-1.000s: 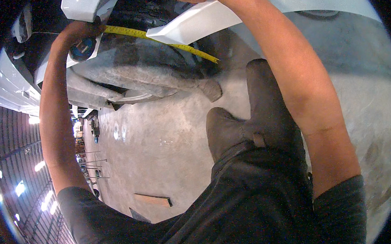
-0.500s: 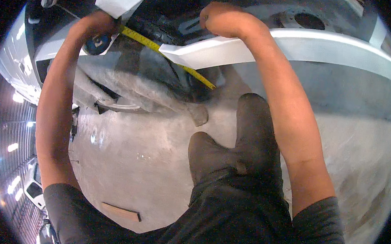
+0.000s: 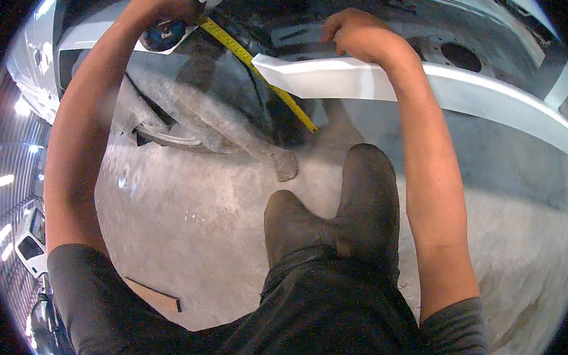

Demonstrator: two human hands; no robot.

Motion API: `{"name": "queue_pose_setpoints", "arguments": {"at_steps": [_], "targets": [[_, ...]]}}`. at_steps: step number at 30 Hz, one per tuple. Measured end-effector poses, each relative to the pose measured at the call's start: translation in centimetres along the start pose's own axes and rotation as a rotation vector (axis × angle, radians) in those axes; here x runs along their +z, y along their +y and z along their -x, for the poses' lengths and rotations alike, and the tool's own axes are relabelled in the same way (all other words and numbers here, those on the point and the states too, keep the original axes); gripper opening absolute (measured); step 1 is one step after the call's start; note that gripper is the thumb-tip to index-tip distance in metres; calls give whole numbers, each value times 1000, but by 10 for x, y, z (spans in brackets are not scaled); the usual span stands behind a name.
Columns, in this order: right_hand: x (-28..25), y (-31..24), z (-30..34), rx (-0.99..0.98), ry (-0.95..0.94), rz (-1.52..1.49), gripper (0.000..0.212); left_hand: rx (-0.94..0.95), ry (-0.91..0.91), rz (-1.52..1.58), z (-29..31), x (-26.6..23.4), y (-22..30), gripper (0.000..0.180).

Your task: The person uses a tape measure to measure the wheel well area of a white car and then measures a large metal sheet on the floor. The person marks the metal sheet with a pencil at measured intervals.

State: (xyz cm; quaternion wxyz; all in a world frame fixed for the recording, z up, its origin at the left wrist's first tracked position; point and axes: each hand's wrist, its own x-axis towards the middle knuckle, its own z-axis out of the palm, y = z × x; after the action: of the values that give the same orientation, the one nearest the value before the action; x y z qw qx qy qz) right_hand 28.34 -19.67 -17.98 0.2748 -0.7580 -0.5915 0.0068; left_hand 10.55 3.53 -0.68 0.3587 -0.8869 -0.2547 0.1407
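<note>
My left hand point(image 3: 172, 5) is wrapped on a tape measure at the upper left. Its round dark-blue case point(image 3: 162, 35) shows beneath the hand, partly hidden by my forearm. From there the yellow blade point(image 3: 233, 46) runs out to the lower right, passing the pointed left end of a long white painted panel point(image 3: 342, 78). The blade's free end hangs over the dark area near the floor. My right hand point(image 3: 365, 38) is just above the panel's upper edge, holding nothing visible. Its fingers are loosely bent and apart, pointing down; whether they touch the panel is unclear.
Behind the panel lies a dark vehicle body with a round hole point(image 3: 460, 56). A dusty grey curved liner point(image 3: 197, 107) stands at the left. A flat brown strip point(image 3: 153, 294) lies on the concrete floor point(image 3: 164, 229). A white vehicle point(image 3: 31, 243) is farther left.
The view has shifted, so the panel and tape appear farther right. My right hand has moved right along the panel, its fingers looser. My left hand stays at the tape measure.
</note>
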Motion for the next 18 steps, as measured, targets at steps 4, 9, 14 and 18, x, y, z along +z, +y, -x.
{"name": "queue_pose_setpoints", "arguments": {"at_steps": [4,9,14,18], "targets": [[4,13,-5,-96,15,46,33,-19,35,36,-1,7,-4,33],[13,16,-10,-166,42,-199,31,-160,-289,38,34,-43,26,34],[1,15,-4,-4,22,-330,29,-149,-106,23,30,-33,22,35],[-13,-16,25,-136,170,-536,28,-209,-269,-25,39,-55,42,36]]}}
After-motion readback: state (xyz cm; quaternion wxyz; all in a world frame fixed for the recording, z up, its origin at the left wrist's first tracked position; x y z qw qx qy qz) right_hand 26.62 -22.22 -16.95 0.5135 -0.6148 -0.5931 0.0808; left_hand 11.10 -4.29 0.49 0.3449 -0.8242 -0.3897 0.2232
